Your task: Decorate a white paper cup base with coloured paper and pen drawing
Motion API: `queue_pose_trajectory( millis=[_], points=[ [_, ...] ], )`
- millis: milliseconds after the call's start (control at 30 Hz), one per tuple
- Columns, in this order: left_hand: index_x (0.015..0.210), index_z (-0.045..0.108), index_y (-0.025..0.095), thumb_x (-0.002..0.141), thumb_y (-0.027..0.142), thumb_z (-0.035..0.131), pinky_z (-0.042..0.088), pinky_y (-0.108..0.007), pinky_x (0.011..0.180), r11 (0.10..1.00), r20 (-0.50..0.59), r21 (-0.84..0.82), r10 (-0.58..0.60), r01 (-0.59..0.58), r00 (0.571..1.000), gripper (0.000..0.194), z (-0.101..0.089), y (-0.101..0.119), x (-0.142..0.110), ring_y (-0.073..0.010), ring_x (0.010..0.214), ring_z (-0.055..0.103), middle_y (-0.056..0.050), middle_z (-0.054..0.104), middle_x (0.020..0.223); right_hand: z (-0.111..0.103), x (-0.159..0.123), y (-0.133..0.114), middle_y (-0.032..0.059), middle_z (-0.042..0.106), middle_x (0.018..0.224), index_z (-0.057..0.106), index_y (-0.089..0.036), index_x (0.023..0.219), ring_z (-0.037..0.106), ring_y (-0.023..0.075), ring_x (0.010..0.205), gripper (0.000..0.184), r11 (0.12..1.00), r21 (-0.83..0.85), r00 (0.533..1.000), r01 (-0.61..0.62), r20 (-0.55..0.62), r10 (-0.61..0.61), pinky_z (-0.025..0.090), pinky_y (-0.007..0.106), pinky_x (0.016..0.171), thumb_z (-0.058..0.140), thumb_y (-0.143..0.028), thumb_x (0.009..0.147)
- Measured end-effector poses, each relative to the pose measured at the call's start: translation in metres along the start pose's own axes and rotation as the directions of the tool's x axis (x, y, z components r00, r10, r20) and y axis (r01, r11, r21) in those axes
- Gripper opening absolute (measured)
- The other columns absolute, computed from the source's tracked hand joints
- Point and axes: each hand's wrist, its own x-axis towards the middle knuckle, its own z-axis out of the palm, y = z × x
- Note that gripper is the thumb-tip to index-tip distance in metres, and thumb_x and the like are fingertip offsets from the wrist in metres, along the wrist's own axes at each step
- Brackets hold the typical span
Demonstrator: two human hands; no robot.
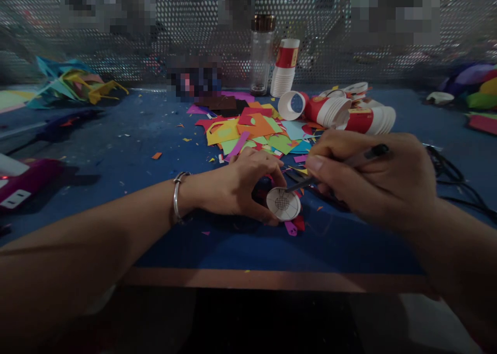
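Observation:
My left hand, with a silver bangle at the wrist, pinches the edge of a small white paper disc between thumb and fingers. The disc has a rim like a paper cup's bottom, and dark lines on it form a crosshatched centre with spokes. A dark-capped pen is gripped in my right hand, its tip at the disc's upper edge. Red and purple paper scraps lie beneath the disc. Under my right hand, a dark tool, perhaps scissors, is mostly hidden.
Behind my hands lies a pile of coloured paper. Red-and-white paper cups lie beside an upright cup stack and a clear bottle. A magenta glue gun-like device is left; black cables run right. Perforated metal closes the back.

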Motion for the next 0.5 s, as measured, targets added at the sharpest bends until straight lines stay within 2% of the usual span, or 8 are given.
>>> queue_pose_trajectory(
  millis=[267, 500],
  points=[
    [0.111, 0.061, 0.022, 0.072, 0.042, 0.085, 0.035, -0.050, 0.110, 0.998, -0.009, -0.045, -0.034, 0.034, 0.999, 0.049, 0.0011, -0.0005, -0.0014, -0.0323, 0.129, 0.047, -0.012, 0.059, 0.129, 0.0005, -0.0013, 0.0007, -0.0054, 0.052, 0.050, 0.058, -0.023, 0.068, 0.042, 0.0102, 0.042, 0.025, 1.000, 0.026, 0.999, -0.009, 0.033, 0.008, 0.036, 0.028, 0.046, 0.057, -0.017, 0.092],
    [0.109, 0.061, 0.023, 0.074, 0.042, 0.084, 0.034, -0.052, 0.111, 0.998, -0.005, -0.056, -0.023, 0.023, 1.000, 0.046, 0.0012, -0.0009, -0.0014, -0.0314, 0.129, 0.047, -0.011, 0.060, 0.126, -0.0002, -0.0016, 0.0022, -0.0057, 0.051, 0.051, 0.057, -0.023, 0.068, 0.042, 0.0100, 0.042, 0.026, 1.000, 0.027, 0.999, -0.002, 0.035, 0.001, 0.035, 0.028, 0.046, 0.058, -0.017, 0.093]
  ],
)
